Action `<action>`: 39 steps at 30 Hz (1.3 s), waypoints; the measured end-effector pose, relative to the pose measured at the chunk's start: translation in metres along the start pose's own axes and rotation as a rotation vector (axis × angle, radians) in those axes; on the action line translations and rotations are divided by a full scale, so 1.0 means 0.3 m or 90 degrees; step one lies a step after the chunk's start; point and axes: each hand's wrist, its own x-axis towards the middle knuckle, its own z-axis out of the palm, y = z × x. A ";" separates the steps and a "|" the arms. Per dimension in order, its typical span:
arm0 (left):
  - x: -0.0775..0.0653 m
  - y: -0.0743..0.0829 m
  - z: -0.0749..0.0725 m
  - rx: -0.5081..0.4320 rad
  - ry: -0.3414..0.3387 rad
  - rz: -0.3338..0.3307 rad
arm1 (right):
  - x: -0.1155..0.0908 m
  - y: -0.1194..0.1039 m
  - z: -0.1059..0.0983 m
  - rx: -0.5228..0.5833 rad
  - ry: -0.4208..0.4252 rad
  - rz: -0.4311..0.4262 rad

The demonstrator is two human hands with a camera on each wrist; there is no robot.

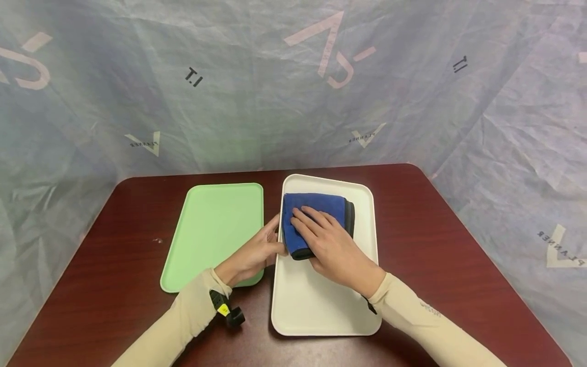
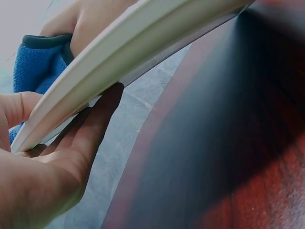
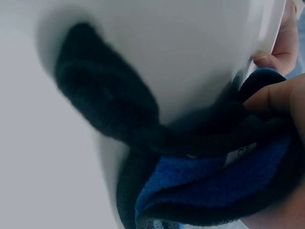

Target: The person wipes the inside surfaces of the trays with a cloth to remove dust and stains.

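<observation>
A white tray (image 1: 321,311) lies lengthwise before me, its near-left side raised off the table in the left wrist view. My left hand (image 1: 257,252) grips its left rim, with the thumb on top and the fingers (image 2: 102,112) beneath. On the tray is a folded blue cloth (image 1: 321,200) with black edging. My right hand (image 1: 332,250) presses down on the cloth with long, spread fingers. In the right wrist view, the thumb (image 3: 271,98) lies over the dark edging, and the bunched cloth (image 3: 205,176) sits between thumb and palm.
To the left, a light green tray (image 1: 215,229) lies flat on the dark red table (image 1: 426,244). Grey printed sheeting (image 1: 257,102) hangs close behind the table and along both sides. A black wrist strap (image 1: 224,308) with a camera sits on the left sleeve.
</observation>
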 end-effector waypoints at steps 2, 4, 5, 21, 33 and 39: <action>-0.002 -0.001 -0.002 0.000 0.000 0.003 | -0.005 0.003 0.000 -0.001 -0.004 0.006; -0.004 -0.002 -0.004 0.001 -0.001 0.006 | -0.012 0.010 0.000 -0.002 -0.010 0.014; -0.005 -0.003 -0.005 0.002 -0.003 0.007 | -0.017 0.013 -0.001 -0.002 -0.013 0.019; -0.011 0.000 -0.011 0.008 -0.007 0.013 | -0.109 0.095 -0.029 -0.019 -0.055 0.100; -0.006 0.002 -0.008 0.019 -0.009 0.010 | -0.205 0.181 -0.054 -0.041 -0.041 0.163; -0.008 0.009 -0.006 0.024 -0.008 0.008 | -0.250 0.225 -0.058 -0.030 -0.015 0.167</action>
